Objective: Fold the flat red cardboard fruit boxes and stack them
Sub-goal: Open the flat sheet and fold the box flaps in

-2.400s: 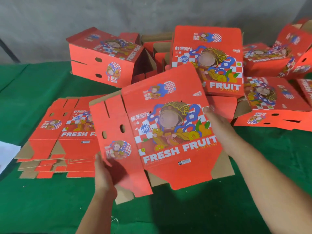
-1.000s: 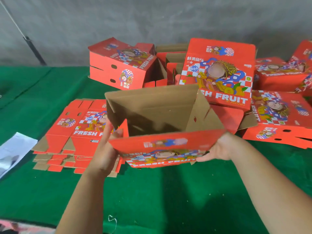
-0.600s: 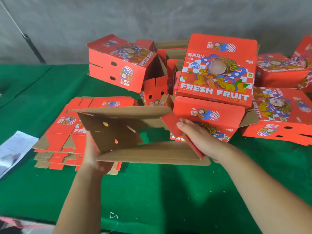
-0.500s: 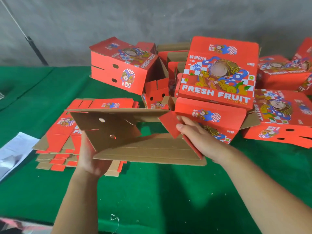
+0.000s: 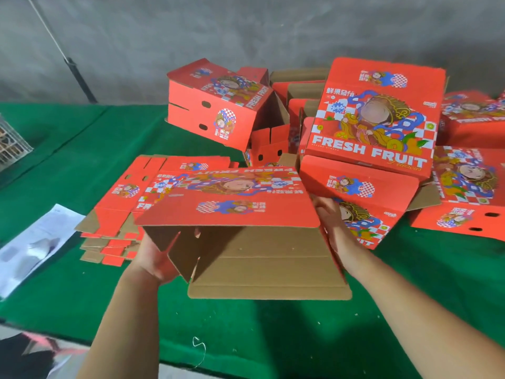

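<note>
Above the green bench, a half-opened red box is held between both hands, its printed panel facing up and its brown inside open toward the camera, with a brown flap hanging out at the front. On its left end, the left hand cups the side panel from outside, palm against the cardboard; how its fingers lie behind the panel cannot be told. At the opposite end the right hand lies flat along the side flap with fingers fairly straight, pressing rather than gripping. Just behind and left of the held box, a stack of flat boxes rests on the bench. Farther back lies a loose heap of folded boxes, some tilted and leaning on one another. A white sheet of paper lies near the bench's left edge, and a grey wall stands behind.
</note>
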{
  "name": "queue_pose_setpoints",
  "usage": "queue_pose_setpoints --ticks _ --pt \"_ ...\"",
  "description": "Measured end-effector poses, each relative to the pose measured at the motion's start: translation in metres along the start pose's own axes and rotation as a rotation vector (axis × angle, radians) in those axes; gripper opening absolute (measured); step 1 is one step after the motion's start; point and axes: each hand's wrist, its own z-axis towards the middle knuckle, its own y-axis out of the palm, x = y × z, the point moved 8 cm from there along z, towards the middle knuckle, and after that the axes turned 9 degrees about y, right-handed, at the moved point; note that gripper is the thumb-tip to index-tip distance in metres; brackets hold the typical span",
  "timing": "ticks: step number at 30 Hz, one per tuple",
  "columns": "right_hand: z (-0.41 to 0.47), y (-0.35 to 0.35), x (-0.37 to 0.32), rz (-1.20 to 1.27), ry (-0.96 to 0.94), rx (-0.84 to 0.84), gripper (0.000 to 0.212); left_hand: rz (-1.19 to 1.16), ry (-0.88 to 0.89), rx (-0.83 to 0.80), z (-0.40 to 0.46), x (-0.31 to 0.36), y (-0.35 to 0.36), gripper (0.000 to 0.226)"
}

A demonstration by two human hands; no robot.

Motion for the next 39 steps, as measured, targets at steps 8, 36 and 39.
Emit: queue_pose_setpoints --ticks 8,36,39 --pt "-0.007 -0.011 0.06 0.231 0.479 -0.013 0.025 0.211 -0.024 0.184 -0.01 -0.016 -0.004 0.045" --pt "-0.057 -0.048 0.102 -0.103 0.471 0.111 0.023 0.249 0.406 0.081 0.008 -0.015 0.023 0.024" --pt "-0.06 -0.055 0.093 0.099 0.434 0.133 0.033 0.175 0.292 0.177 0.015 -0.026 0.025 0.042"
